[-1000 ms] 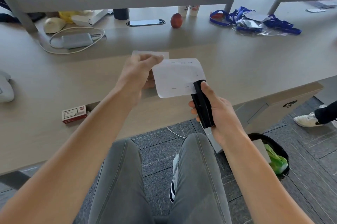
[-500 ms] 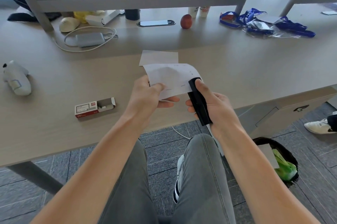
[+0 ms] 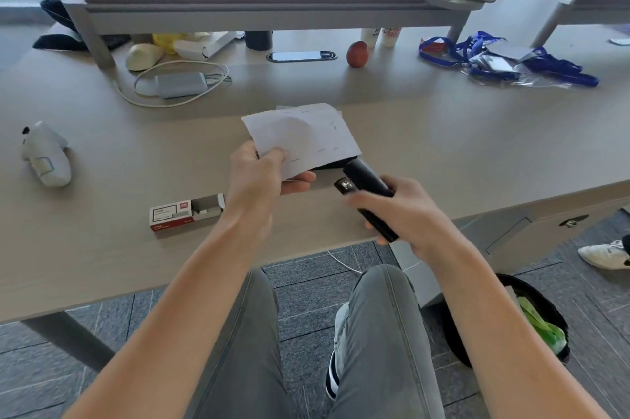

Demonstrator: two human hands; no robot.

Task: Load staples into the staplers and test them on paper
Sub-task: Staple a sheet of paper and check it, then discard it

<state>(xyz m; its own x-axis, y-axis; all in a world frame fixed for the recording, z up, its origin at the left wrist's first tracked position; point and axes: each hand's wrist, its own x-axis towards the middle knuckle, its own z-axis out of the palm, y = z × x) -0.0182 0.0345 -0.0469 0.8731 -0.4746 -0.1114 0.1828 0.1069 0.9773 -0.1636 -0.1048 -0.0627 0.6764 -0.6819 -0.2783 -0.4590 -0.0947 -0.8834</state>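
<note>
My left hand (image 3: 259, 176) pinches the lower left corner of a white sheet of paper (image 3: 306, 135), held above the desk's front half. My right hand (image 3: 405, 214) is wrapped around a black stapler (image 3: 366, 186) whose nose points up-left, just below and beside the paper's lower right edge. The stapler's jaws look apart from the paper. Another sheet's edge peeks out behind the held one. A red and white staple box (image 3: 185, 212) lies on the desk left of my left wrist, its drawer slid open.
The beige desk (image 3: 460, 152) carries a white stuffed toy (image 3: 46, 156) at left, a grey charger with cable (image 3: 179, 84), a red apple (image 3: 357, 53) and blue lanyards (image 3: 504, 60) at the back. A black bin (image 3: 511, 319) stands on the floor at right, near someone's white shoe (image 3: 603, 253).
The stapler has come off the paper's lower right edge and tilted, showing its metal front. My left hand shifted its hold to the sheet's lower left corner. The camera moved closer.
</note>
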